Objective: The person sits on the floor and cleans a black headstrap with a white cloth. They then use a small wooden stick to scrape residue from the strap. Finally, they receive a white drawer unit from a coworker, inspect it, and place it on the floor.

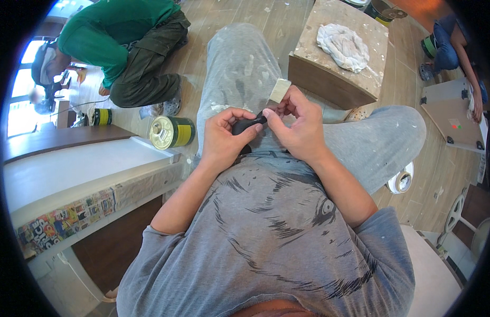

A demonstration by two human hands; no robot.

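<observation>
Thumb and fingers of the left hand are closing around a small black object, which is sitting above the person's lap, between the two hands; the right hand is gripping its right end, with the thumb and fingertips pinching together there; a pale, flat, roughly rectangular piece is sticking up at the far side of the right hand, right beside the bent index finger, and whether it is joining the black object is something one cannot tell, since the fingers are covering the place; grey trousers with pale smears are spreading out beneath the hands.

On the far right, a wooden box is standing beyond the right hand, and a crumpled white cloth is lying on top of it; to the left, a yellow-and-black can is resting near the end of a long white-topped piece; at the far left, a person in a green top is bending low; at the far right, another person's arm is reaching down to a pale panel.
</observation>
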